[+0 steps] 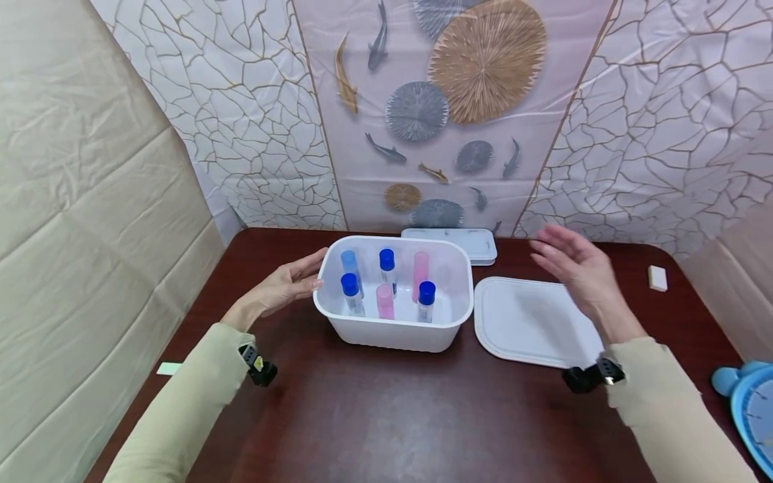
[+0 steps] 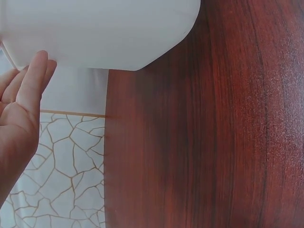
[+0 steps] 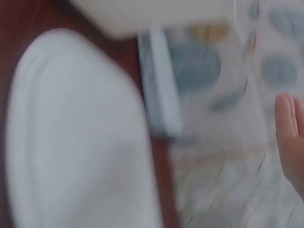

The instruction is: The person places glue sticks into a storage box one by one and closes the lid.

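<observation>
- My left hand [image 1: 284, 287] lies low on the table [image 1: 386, 416], fingers straight and relaxed, holding nothing.
- Its fingertips [image 2: 39, 59] touch the left wall of the tub [image 1: 392, 332]; the left wrist view shows them right at the white side.
- My right hand [image 1: 576, 268] is raised off the table, palm turned inward, fingers spread loosely, gripping nothing.
- Under and left of the right hand: the lid [image 1: 531, 322], flat on the table, just beside the tub's right wall.
- In the tub, between my hands: six upright tubes. Blue-capped ones [image 1: 426, 293] at front right, front left, back left and back middle; pink ones [image 1: 385, 300] at front middle and back right.
- Beyond the tub: a second lid [image 1: 477, 241], flat against the wall.
- Far right of the right hand: a small white block [image 1: 657, 278].
- Right wrist view is blurred; only fingertips show.
</observation>
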### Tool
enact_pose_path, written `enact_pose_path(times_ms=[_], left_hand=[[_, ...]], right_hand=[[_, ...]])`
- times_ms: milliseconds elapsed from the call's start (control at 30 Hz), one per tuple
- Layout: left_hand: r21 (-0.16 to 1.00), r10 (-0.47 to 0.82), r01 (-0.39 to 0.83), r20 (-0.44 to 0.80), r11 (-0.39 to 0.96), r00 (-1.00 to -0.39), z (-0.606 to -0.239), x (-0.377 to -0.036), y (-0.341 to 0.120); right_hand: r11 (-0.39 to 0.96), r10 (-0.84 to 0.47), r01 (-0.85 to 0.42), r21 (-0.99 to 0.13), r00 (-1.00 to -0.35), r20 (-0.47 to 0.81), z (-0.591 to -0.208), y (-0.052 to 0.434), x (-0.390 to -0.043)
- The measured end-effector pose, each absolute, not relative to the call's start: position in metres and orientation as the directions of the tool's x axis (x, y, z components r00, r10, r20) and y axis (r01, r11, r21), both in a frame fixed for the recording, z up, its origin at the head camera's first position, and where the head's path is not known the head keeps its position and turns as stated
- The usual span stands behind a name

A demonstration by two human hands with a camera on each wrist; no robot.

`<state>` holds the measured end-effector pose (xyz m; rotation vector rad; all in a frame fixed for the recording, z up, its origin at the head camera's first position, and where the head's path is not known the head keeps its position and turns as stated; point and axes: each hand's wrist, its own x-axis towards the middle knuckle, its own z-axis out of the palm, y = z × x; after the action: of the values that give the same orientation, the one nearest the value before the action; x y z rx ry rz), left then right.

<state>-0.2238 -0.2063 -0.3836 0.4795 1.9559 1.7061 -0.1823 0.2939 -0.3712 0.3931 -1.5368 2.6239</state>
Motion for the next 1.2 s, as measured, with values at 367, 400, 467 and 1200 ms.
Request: enact_pose_path(times_ms=[367,400,467,1200], left_hand=[[0.983,0.552,-0.057,-0.146,0.175,-0.821,-0.38,-0.222,-0.213],[0.983,0.55,-0.059,-0.145,0.171,-0.823,-0.379,-0.221,-0.214],[0.983,0.548,-0.056,-0.144,0.174,-0.824,-0.379,-0.221,-0.215],[0.992,0.587,-0.068,-0.116,0.103,-0.801,-0.386,-0.224,-0.205]], right_hand=[[-0.116,0.342,0.169,-0.979,-0.918,-0.199,-0.449,0.422,-0.151],[-0.066,0.331,0.206,-0.976,-0.919,-0.216,-0.447,0.422,-0.147],[0.0,0.328,0.258,-0.966,-0.913,-0.243,-0.444,0.419,-0.14],[0.49,0.351,0.411,-0.769,-0.9,-0.258,-0.451,0.42,-0.124]])
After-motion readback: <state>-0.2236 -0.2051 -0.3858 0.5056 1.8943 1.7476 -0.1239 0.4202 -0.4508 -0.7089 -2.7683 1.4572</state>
